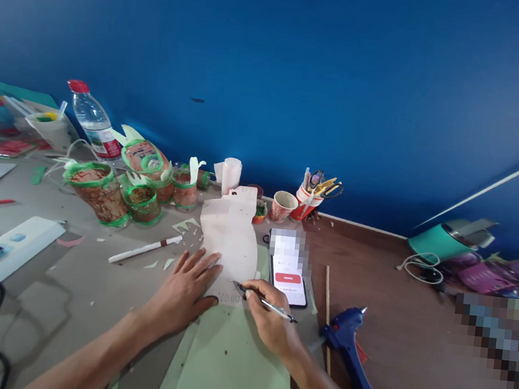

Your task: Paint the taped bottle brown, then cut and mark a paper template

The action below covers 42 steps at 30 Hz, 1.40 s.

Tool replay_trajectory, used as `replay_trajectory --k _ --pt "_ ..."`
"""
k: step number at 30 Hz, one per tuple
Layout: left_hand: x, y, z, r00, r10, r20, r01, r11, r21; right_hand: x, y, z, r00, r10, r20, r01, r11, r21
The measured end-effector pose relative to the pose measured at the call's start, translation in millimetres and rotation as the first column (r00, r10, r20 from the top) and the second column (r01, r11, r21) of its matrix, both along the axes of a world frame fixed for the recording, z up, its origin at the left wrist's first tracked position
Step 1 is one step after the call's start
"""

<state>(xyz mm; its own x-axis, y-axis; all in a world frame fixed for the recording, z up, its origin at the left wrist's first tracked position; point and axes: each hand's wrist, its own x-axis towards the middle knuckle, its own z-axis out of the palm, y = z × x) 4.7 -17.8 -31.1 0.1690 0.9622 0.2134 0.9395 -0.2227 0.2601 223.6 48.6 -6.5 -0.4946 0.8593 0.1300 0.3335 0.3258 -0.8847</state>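
A white paper strip [231, 241] lies in front of me, wavy at its edges, with a row of small drawn marks near its lower end. Under that end is a pale green sheet [232, 365]. My left hand [195, 282] rests flat with fingers spread, its fingertips on the left edge of the white paper. In my right hand [268, 313] is a pen [270, 308], its tip at the paper near the marks. Just beyond my right hand lies a phone [288, 278] with its screen lit.
A blue glue gun [354, 353] and a thin wooden stick [326, 307] lie at right. Green-rimmed brown pots [102, 193], a bottle [94, 118] and a white marker [142, 250] are at left. Paper cups [283, 206] stand by the blue wall; a power strip [17, 243] lies far left.
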Motion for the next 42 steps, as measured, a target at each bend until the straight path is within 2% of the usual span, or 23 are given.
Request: replay_trajectory --k 3,9,42 --pt "0.4 0.0 0.9 1.000 -0.003 0.015 0.003 1.000 0.000 0.8 0.0 -2.7 0.999 0.002 -0.036 -0.004 0.997 -0.075" --pt "1.8 -0.4 5.5 1.000 0.005 -0.017 -0.005 1.000 -0.016 -1.6 -1.0 -4.3 0.998 0.051 -0.046 -0.051 0.999 -0.004" --pt "2.6 -0.6 6.7 1.000 0.012 -0.014 -0.012 0.999 -0.030 -6.6 -0.2 -7.8 0.996 0.089 -0.032 -0.087 0.994 0.059"
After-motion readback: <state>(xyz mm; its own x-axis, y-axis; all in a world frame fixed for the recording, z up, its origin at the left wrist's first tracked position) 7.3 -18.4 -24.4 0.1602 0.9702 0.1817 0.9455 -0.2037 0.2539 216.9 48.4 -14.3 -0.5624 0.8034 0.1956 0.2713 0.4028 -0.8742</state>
